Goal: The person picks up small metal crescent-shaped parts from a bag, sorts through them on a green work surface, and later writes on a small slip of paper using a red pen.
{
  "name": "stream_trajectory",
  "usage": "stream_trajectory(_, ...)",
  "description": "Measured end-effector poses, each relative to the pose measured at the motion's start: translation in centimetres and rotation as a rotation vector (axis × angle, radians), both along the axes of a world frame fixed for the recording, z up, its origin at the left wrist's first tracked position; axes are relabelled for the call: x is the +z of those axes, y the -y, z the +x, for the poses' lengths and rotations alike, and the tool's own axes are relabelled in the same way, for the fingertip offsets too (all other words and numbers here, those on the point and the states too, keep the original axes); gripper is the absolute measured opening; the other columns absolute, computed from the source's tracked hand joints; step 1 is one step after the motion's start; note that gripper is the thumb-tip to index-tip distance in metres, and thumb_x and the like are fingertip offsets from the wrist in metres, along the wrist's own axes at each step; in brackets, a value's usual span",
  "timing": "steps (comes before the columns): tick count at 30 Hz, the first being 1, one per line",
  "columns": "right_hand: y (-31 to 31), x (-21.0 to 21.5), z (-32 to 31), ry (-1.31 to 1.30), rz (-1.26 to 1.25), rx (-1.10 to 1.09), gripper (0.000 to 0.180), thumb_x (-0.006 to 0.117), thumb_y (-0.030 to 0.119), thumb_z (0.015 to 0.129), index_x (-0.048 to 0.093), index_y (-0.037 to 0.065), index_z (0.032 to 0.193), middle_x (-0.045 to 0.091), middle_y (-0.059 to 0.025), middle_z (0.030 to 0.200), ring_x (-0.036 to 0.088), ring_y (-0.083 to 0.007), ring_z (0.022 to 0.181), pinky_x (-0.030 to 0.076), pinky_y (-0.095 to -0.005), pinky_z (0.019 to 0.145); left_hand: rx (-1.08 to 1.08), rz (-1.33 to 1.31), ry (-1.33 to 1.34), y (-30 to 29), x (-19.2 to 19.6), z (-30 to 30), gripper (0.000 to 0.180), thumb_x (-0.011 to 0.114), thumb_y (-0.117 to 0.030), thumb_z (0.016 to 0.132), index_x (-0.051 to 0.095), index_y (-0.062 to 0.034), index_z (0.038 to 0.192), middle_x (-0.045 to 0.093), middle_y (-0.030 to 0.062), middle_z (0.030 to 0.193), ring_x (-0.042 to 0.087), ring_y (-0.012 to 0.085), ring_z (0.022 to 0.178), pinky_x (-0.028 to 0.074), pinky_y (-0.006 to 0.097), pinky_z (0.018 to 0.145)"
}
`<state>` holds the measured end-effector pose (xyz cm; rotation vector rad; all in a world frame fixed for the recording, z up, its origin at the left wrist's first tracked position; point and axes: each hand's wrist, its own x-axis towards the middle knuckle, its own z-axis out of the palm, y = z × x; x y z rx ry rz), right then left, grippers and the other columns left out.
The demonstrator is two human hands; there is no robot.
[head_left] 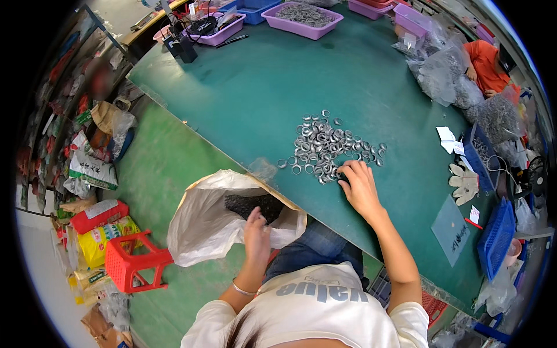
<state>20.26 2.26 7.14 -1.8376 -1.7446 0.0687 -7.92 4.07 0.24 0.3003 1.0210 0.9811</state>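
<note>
A loose pile of small grey metal rings (325,145) lies on the green table. At the pile's near edge is my right hand (361,184), its fingers bent down to the rings and its thumb apart from them; I see nothing gripped in it. My left hand (255,235) is over the mouth of a large white woven sack (200,223), fingers curled and somewhat smeared, so what they hold does not show. The sack gapes against the table's edge, above my lap. Dark contents (246,206) show inside it, too dim to make out.
Purple tubs (304,20) stand along the far edge, one filled with small metal parts. To the right are filled plastic bags (441,72), a work glove (464,182) and blue baskets (496,240). A co-worker (487,64) is at far right. A red stool (136,261) stands on the left.
</note>
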Motion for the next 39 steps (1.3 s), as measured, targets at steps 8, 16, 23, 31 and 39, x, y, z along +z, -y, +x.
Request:
stream_trajectory(8,0.0,-2.7,1.3,0.160,0.049,-0.011,0.013,0.068,0.009,0.077,0.060,0.005,0.087,0.057,-0.0073,0.090,0.052,-0.0271,0.089,0.038,-0.0380,0.077,0.088,-0.048,-0.244,0.6,2.5,1.2,0.058,0.053,-0.003,0.087,0.034,-0.0038,0.142,0.051,0.0109,0.132,0.050,0.0214,0.120,0.039,0.036,0.101)
stream_trajectory(16,3.8,1.7,-5.1,-0.269,-0.013,0.255,0.015,0.068,0.008,0.077,0.058,0.004,0.087,0.057,-0.0099,0.089,0.052,-0.0291,0.086,0.037,-0.0396,0.077,-0.400,0.020,0.400,2.8,4.6,4.9,0.038,0.048,-0.023,0.099,0.046,-0.0008,0.129,0.053,0.0102,0.126,0.051,0.0220,0.117,0.041,0.038,0.100)
stream_trajectory(23,4.2,3.7,-6.4,-0.255,-0.105,0.449,0.021,0.072,0.013,0.074,0.061,0.004,0.090,0.060,-0.0097,0.093,0.054,-0.0294,0.089,0.039,-0.0395,0.080,-0.419,-0.083,0.578,2.2,1.8,4.7,0.031,0.047,-0.016,0.098,0.052,0.0014,0.122,0.058,0.0080,0.108,0.055,0.0179,0.100,0.046,0.034,0.085)
stream_trajectory(31,0.0,-1.0,-3.0,-0.165,-0.008,-0.100,0.014,0.071,0.007,0.077,0.061,0.000,0.084,0.058,-0.0122,0.092,0.054,-0.0316,0.089,0.043,-0.0402,0.078,-0.011,0.028,-0.095,-1.0,1.9,-0.3,0.038,0.051,0.000,0.089,0.053,0.0001,0.127,0.058,0.0053,0.098,0.053,0.0135,0.087,0.045,0.027,0.078)
stream_trajectory(39,1.4,-1.2,-2.4,-0.429,-0.037,-0.131,0.011,0.068,0.001,0.078,0.061,-0.002,0.086,0.056,-0.0143,0.093,0.057,-0.0321,0.083,0.046,-0.0387,0.072,-0.046,0.180,-0.193,0.7,2.4,0.5,0.045,0.051,-0.002,0.090,0.046,-0.0009,0.134,0.059,0.0076,0.115,0.057,0.0158,0.100,0.044,0.030,0.091)
